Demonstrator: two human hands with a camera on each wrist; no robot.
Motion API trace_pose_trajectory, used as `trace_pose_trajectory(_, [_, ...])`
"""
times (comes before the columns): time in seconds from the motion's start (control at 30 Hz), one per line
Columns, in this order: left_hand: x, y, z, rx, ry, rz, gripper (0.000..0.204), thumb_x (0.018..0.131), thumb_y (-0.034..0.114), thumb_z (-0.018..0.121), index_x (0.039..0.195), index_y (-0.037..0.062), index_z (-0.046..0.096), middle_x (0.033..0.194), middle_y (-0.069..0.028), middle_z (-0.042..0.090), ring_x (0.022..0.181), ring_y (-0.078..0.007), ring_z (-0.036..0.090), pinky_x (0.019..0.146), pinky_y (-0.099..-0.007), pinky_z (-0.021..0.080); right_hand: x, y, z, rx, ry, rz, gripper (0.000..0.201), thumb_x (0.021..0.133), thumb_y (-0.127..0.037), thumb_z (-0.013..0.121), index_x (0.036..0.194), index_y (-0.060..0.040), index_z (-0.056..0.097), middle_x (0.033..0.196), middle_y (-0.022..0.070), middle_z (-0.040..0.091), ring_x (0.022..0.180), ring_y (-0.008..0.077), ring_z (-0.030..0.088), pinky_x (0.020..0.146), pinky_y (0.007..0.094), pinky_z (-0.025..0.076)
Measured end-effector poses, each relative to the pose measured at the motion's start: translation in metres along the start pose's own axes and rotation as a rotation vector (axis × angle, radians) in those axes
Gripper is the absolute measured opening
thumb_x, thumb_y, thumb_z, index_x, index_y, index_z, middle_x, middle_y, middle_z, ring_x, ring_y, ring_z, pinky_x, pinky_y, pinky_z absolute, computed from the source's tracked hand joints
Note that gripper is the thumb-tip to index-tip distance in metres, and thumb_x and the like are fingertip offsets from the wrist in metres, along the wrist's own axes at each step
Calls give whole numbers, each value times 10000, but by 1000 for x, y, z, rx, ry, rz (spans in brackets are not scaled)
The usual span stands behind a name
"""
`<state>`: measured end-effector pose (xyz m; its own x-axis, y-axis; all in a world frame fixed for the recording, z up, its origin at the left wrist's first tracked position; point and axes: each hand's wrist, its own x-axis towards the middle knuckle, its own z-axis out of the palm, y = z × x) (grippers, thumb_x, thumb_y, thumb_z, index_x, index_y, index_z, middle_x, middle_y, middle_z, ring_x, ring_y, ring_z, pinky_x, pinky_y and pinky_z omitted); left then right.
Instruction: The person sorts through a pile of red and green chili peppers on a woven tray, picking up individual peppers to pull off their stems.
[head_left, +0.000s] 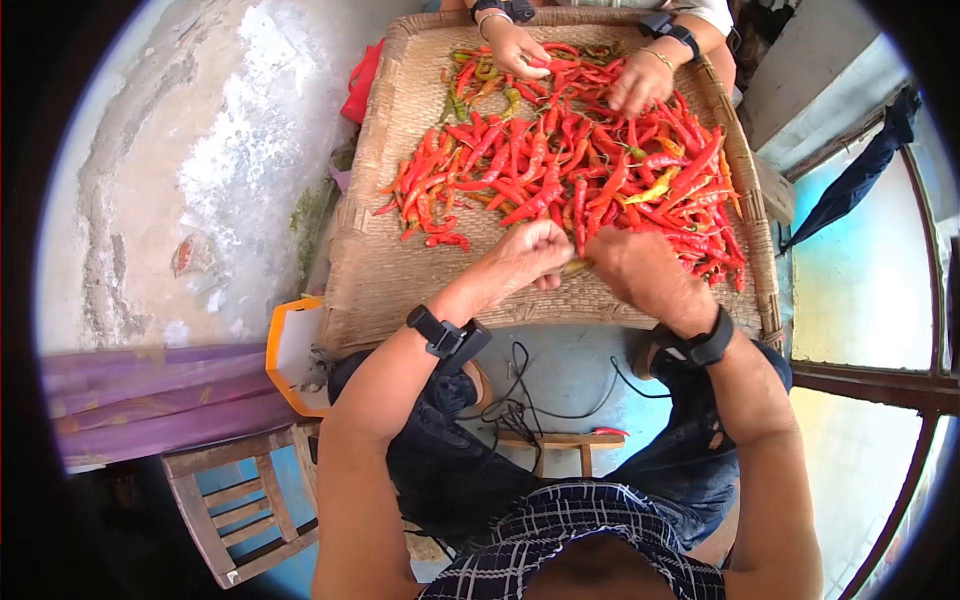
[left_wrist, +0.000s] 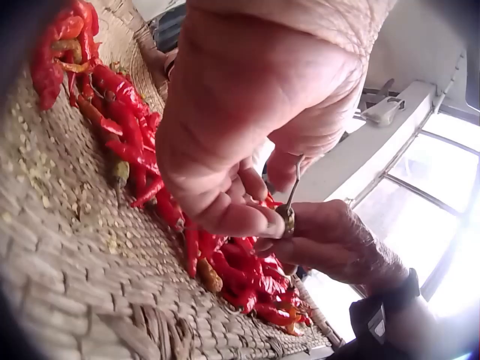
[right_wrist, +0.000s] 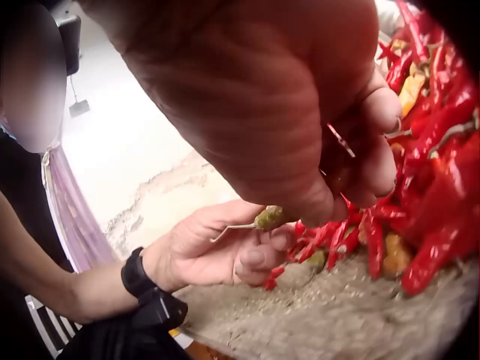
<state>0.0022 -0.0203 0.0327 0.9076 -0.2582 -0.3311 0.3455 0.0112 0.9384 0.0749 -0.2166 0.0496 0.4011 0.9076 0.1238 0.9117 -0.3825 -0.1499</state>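
A heap of mostly red chili peppers [head_left: 590, 180] lies on a woven tray [head_left: 370, 260], with some yellow and green ones mixed in. At the near edge of the heap both hands meet on one greenish-yellow chili pepper [right_wrist: 271, 217], its thin stem sticking out. My right hand [head_left: 645, 272] grips the pepper's body, much of which the fingers hide. My left hand [head_left: 530, 255] pinches it near the stem end, as the left wrist view shows from behind the thumb. A thin pale stem [right_wrist: 341, 140] also shows among the right hand's curled fingers.
Across the tray, another person's two hands [head_left: 640, 82] work in the heap. Loose seeds are scattered on the weave. A wooden chair [head_left: 240, 500] and an orange-edged white container [head_left: 295, 360] stand at left. Black cables [head_left: 520, 400] lie on the floor below the tray.
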Motion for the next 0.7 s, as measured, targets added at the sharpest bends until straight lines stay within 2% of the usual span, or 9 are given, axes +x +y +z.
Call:
trace_pose_trajectory(0.1, [9, -3, -18, 3, 205, 106, 155, 862, 165, 591, 947, 47, 536, 765, 14, 536, 664, -67, 504, 593, -226, 434, 0, 17, -20, -99, 101, 194, 46, 782, -112, 574, 792, -67, 570, 737, 105, 593, 637, 285, 634, 533, 388, 513])
trace_pose_trajectory(0.17, [20, -17, -38, 428, 514, 354, 126, 872, 149, 577, 925, 35, 560, 783, -2, 581, 661, -75, 533, 597, -228, 449, -3, 42, -31, -11, 337, 276, 78, 821, -150, 573, 820, -72, 568, 774, 115, 609, 658, 328, 626, 579, 407, 518])
trace_pose_trajectory(0.2, [16, -9, -39, 456, 553, 330, 186, 826, 186, 613, 900, 23, 563, 806, -86, 620, 689, -168, 603, 628, -322, 485, -4, 49, -37, -56, 385, 410, 101, 828, -160, 577, 883, -75, 572, 823, 127, 611, 688, 343, 623, 607, 415, 518])
trace_pose_trajectory(0.23, [16, -7, -40, 478, 549, 335, 186, 826, 186, 613, 900, 23, 563, 806, -86, 620, 689, -168, 603, 628, -322, 485, -4, 55, -42, -98, 435, 547, 143, 835, -170, 581, 945, -78, 577, 872, 140, 613, 718, 358, 620, 634, 422, 518])
trace_pose_trajectory(0.37, [16, -10, -34, 755, 673, 390, 192, 781, 136, 631, 926, 33, 560, 917, -126, 609, 832, -268, 598, 745, -378, 478, -4, 60, -51, -109, 661, 451, 345, 809, -133, 604, 1141, -72, 533, 1020, 162, 580, 850, 346, 610, 671, 420, 519])
trace_pose_trajectory(0.4, [18, -15, -34, 915, 679, 469, 246, 777, 149, 643, 978, 41, 552, 1008, -141, 575, 914, -294, 563, 802, -397, 453, -3, 51, -52, -11, 591, 455, 313, 794, -131, 615, 1091, -51, 554, 1015, 152, 584, 863, 349, 604, 674, 416, 521])
trace_pose_trajectory(0.47, [17, -14, -30, 1120, 668, 587, 302, 772, 162, 654, 1029, 49, 543, 1099, -155, 541, 996, -321, 528, 859, -417, 429, -1, 54, -41, -212, 546, 111, 168, 742, -79, 595, 909, -65, 588, 883, 108, 572, 780, 284, 610, 626, 385, 517])
trace_pose_trajectory(0.53, [17, -10, -24, 1175, 683, 537, 434, 771, 204, 669, 1145, 63, 501, 1230, -180, 445, 1107, -378, 431, 925, -446, 379, 0, 44, -32, -93, 348, 271, 132, 721, -65, 583, 852, -74, 570, 814, 91, 564, 744, 261, 624, 583, 357, 519])
trace_pose_trajectory(0.7, [36, 2, -37, 1243, 667, 438, 526, 809, 297, 647, 1230, 49, 452, 1284, -217, 397, 1170, -401, 375, 973, -473, 341, -6, 33, -43, -24, 370, 293, 146, 731, -55, 586, 875, -42, 568, 853, 124, 583, 769, 288, 632, 608, 374, 532])
